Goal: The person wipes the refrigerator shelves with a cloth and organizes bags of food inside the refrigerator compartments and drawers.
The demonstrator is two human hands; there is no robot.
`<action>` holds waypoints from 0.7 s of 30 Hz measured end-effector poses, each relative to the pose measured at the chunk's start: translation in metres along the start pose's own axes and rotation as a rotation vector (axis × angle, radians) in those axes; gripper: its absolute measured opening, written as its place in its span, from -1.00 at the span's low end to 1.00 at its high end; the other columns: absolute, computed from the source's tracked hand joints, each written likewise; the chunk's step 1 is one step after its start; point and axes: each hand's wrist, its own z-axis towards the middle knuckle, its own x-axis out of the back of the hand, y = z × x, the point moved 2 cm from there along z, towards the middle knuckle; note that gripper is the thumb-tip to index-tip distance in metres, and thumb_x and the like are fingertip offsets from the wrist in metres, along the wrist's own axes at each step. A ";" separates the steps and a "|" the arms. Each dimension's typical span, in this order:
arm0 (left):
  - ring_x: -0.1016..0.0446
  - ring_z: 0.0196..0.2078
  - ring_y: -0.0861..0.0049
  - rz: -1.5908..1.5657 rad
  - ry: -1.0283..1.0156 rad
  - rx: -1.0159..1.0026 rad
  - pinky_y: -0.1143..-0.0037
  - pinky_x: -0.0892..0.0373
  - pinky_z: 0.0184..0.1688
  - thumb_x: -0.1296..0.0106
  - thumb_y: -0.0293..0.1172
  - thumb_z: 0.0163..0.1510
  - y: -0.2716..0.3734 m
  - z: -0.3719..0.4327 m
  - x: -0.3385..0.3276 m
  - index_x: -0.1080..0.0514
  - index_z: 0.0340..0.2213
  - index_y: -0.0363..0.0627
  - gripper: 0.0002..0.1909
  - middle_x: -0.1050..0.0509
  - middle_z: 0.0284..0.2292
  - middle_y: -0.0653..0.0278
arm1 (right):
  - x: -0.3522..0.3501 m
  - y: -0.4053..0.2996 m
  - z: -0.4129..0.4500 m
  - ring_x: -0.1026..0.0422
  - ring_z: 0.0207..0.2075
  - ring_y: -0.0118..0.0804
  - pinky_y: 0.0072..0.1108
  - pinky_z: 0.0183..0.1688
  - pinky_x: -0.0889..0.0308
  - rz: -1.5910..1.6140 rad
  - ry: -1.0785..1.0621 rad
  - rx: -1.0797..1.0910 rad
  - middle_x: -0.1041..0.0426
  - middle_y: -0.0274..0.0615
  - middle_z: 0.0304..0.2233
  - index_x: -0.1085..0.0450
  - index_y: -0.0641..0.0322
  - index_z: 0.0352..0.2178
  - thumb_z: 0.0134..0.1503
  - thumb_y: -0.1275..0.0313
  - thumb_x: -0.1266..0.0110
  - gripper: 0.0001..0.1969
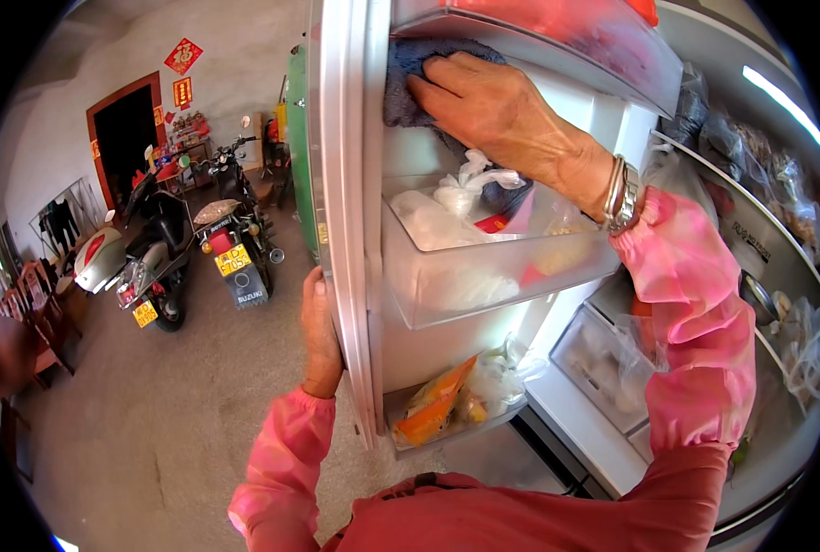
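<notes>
My right hand [485, 100] presses a dark blue-grey cloth [410, 65] against the inner panel of the open refrigerator door [354, 207], just under the upper door bin [568, 41]. Part of the cloth hangs below the hand, behind knotted white plastic bags. My left hand [321, 331] rests on the outer edge of the door, its fingers partly hidden behind it. Below my right wrist, the middle door bin [513, 276] holds white plastic bags [444, 221] and a red packet. An orange packet [434, 407] and a clear bag lie in the lower door bin [451, 441].
Refrigerator shelves [734, 186] with bagged food and a clear drawer [599, 366] are at the right. Left of the door are a scooter [147, 241], a motorcycle [234, 214] and wooden chairs [44, 310] on the concrete floor. A green object [299, 138] stands close behind the door.
</notes>
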 end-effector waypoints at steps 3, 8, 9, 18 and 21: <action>-0.31 -0.10 0.55 0.153 -0.016 -0.023 0.55 -0.25 -0.02 0.21 -0.06 0.27 0.000 0.003 0.013 -0.26 0.03 -0.28 -0.48 -0.37 -0.13 0.24 | 0.003 0.002 -0.003 -0.37 -0.36 -0.27 -0.56 -0.32 -0.37 0.070 0.037 0.012 -0.29 -0.25 -0.42 -0.38 0.25 -0.28 -0.17 0.55 -0.02 -0.69; -0.30 -0.12 0.57 0.207 -0.008 -0.011 0.57 -0.24 -0.04 0.18 -0.10 0.26 0.001 0.007 0.007 -0.29 0.00 -0.28 -0.53 -0.36 -0.16 0.27 | 0.023 0.012 -0.037 -0.40 -0.27 -0.21 -0.51 -0.24 -0.38 0.039 -0.087 -0.036 -0.34 -0.18 -0.31 -0.35 0.27 -0.22 -0.15 0.57 -0.01 -0.64; -0.30 -0.13 0.58 0.272 -0.016 -0.066 0.58 -0.24 -0.04 0.18 -0.10 0.26 0.007 0.005 0.006 -0.30 -0.01 -0.27 -0.53 -0.36 -0.17 0.28 | 0.023 0.014 -0.046 -0.40 -0.27 -0.21 -0.51 -0.24 -0.38 0.037 -0.080 -0.034 -0.34 -0.18 -0.31 -0.35 0.27 -0.22 -0.15 0.57 -0.01 -0.64; -0.35 -0.25 0.65 0.050 -0.030 -0.006 0.61 -0.31 -0.15 0.20 -0.11 0.27 -0.025 0.035 0.019 -0.31 -0.01 -0.24 -0.55 -0.40 -0.23 0.31 | 0.082 0.006 -0.091 -0.47 -0.20 -0.01 -0.41 -0.14 -0.42 -0.081 -0.042 -0.295 -0.44 0.03 -0.19 -0.41 0.34 -0.14 -0.18 0.63 -0.09 -0.54; -0.36 -0.34 0.68 0.051 -0.008 -0.016 0.60 -0.35 -0.25 0.22 -0.07 0.28 -0.020 0.038 0.015 -0.35 -0.06 -0.22 -0.55 -0.41 -0.31 0.38 | 0.103 -0.006 -0.082 -0.49 -0.21 -0.02 -0.42 -0.16 -0.44 -0.127 0.045 -0.282 -0.45 0.06 -0.22 -0.44 0.35 -0.18 -0.20 0.62 -0.11 -0.58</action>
